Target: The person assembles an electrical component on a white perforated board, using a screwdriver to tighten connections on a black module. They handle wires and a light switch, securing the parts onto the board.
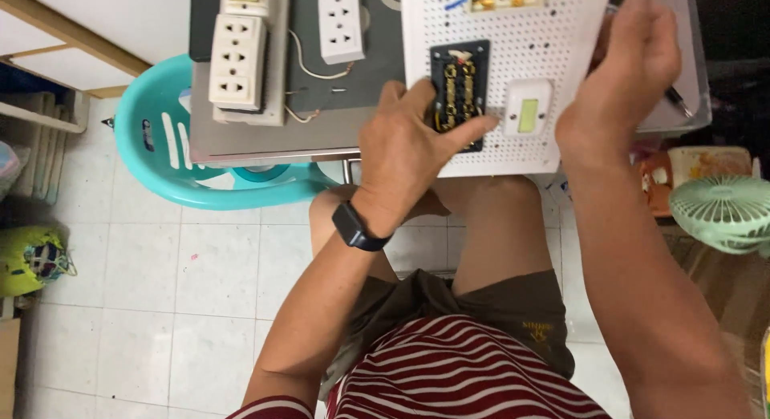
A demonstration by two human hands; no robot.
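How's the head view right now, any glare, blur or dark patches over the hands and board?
Head view: even, soft light, no glare on the white pegboard; left hand sharp on the black socket module; right hand slightly soft, hiding most of its tool; top-right corner dark; wide-angle bending at the edges.

Black smartwatch on left wrist; red-and-white striped shirt; olive-brown shorts; arms bare.

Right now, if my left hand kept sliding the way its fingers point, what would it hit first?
Probably the white switch. The left hand rests on the black socket module, fingers pointing right across the pegboard; the switch sits just beyond the fingertips.
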